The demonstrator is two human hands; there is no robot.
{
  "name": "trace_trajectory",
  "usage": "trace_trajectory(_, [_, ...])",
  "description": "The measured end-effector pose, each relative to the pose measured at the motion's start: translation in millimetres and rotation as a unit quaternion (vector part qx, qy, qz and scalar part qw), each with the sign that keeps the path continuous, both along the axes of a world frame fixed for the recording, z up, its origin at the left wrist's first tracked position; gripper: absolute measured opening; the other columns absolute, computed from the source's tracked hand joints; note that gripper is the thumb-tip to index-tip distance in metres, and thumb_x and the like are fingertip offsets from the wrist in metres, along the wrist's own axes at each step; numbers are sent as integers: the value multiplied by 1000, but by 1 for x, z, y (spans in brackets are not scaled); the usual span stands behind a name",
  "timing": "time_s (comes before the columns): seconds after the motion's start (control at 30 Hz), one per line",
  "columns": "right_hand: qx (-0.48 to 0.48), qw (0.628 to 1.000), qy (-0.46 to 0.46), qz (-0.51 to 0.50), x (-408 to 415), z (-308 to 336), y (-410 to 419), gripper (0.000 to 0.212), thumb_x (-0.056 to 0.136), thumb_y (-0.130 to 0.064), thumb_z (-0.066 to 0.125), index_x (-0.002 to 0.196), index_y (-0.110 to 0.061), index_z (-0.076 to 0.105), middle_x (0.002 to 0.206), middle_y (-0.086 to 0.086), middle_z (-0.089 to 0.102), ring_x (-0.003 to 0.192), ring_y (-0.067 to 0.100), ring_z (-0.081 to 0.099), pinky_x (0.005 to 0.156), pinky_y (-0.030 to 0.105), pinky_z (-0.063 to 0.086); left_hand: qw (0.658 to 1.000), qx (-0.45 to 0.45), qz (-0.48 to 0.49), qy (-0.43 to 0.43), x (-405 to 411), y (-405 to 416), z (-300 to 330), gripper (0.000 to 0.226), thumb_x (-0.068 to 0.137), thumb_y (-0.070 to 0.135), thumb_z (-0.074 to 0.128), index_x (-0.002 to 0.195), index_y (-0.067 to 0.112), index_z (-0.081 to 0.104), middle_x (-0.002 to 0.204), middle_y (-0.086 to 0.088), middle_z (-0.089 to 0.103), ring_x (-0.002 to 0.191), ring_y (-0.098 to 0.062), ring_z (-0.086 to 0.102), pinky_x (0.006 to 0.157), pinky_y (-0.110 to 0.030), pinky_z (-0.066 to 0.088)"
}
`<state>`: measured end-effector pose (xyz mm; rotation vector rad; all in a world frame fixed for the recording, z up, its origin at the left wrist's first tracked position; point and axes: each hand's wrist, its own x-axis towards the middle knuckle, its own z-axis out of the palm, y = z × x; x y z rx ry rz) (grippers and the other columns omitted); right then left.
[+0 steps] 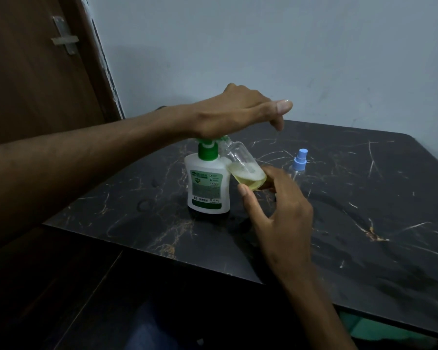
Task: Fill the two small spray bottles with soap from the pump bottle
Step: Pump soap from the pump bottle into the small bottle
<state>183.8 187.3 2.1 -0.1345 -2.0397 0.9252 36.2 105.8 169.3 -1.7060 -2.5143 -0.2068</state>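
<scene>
Landmark: the green-and-white pump bottle [208, 183], standing upright on the dark marbled surface [364, 223].

Nearest the camera, right of the pump bottle: right hand [281, 210], fingers closed around the base of a clear spray bottle [243, 168]. This bottle has no cap on; it is tilted, mouth angled up and left toward the pump bottle's nozzle, base low and to the right. Pale yellow soap with some bubbles pools in its lower end, roughly a third of its length. The rest of it is clear.

Directly above the pump bottle: left hand [233, 112], palm pressing down on the green pump head, thumb sticking out to the right, fingers not clamped around anything. The nozzle tip and the bottle mouth are hidden under this hand, so contact between them cannot be confirmed.

Right of the pump bottle and slightly farther back: second spray bottle [299, 165], upright on the surface, blue spray cap in place. It looks clear and empty, though the right hand partly covers its body.

Behind all this: pale wall, brown door with a metal latch [65, 39] to the far left.

Progress, as judged: first bottle partly filled, pumping under way. Left to do: top it up, recap it, then uncap, fill and recap the second bottle. The first bottle's cap is not in view.
</scene>
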Motion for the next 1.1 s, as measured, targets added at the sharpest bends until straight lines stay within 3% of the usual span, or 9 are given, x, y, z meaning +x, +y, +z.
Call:
trace_trajectory(0.1, [-1, 1000, -1, -2, 0, 0, 0, 40, 99, -46, 65, 128, -18, 66, 114, -7, 69, 104, 12, 65, 89, 36, 55, 1000, 18, -7, -17, 2, 1, 2, 60, 106, 48, 22, 143, 26, 63, 143, -5, 64, 133, -24, 56, 117, -51, 37])
trace_trajectory(0.2, [2, 1000, -2, -5, -1, 0, 0, 41, 99, -47, 64, 127, -18, 66, 114, -7, 69, 103, 12, 65, 88, 35, 56, 996, 43, -27, -78, 3, -1, -3, 64, 106, 57, 22, 126, 27, 74, 135, 9, 66, 123, -3, 56, 117, -40, 34])
trace_trajectory(0.27, [4, 1000, 0, -4, -1, 1, -1, 41, 99, -47, 64, 127, -17, 66, 113, -7, 69, 102, 11, 64, 88, 36, 56, 994, 52, -28, -91, 0, -3, -5, 64, 106, 59, 22, 121, 28, 76, 131, 15, 66, 122, 2, 55, 116, -36, 32])
trace_trajectory(0.43, [2, 1000, -5, -2, -1, 0, 0, 41, 100, -48, 63, 128, -18, 66, 113, -7, 69, 103, 11, 64, 87, 36, 56, 991, 82, -30, -99, -4, -1, 0, 61, 111, 52, 21, 123, 26, 75, 136, 9, 66, 119, 7, 55, 102, -15, 32])
trace_trajectory(0.6, [8, 1000, 4, -6, -2, -2, 1, 38, 99, -44, 68, 127, -18, 66, 113, -8, 69, 102, 12, 65, 87, 39, 56, 995, 50, -40, -81, -4, -1, -8, 64, 107, 57, 21, 120, 27, 76, 126, 16, 66, 118, 4, 55, 112, -37, 31])
trace_trajectory(0.77, [4, 1000, 0, -2, -1, -1, 0, 39, 100, -46, 65, 128, -19, 66, 114, -8, 68, 104, 11, 64, 88, 40, 56, 991, 85, -35, -97, -5, -1, -1, 62, 110, 54, 20, 123, 28, 75, 135, 11, 66, 120, 6, 54, 105, -18, 30])
trace_trajectory(0.93, [8, 1000, 0, -13, -1, 0, -1, 37, 98, -44, 69, 126, -19, 66, 111, -10, 67, 101, 10, 63, 87, 36, 55, 993, 66, -41, -90, -7, -2, -8, 64, 107, 58, 21, 119, 29, 77, 128, 16, 66, 122, 1, 56, 113, -35, 32])
trace_trajectory(1.1, [1, 1000, -3, -4, 0, 1, -1, 36, 99, -45, 68, 125, -20, 66, 111, -10, 68, 101, 12, 64, 88, 38, 56, 991, 101, -33, -86, -6, -1, -3, 62, 108, 55, 21, 121, 26, 75, 129, 11, 69, 118, 4, 58, 109, -31, 37])
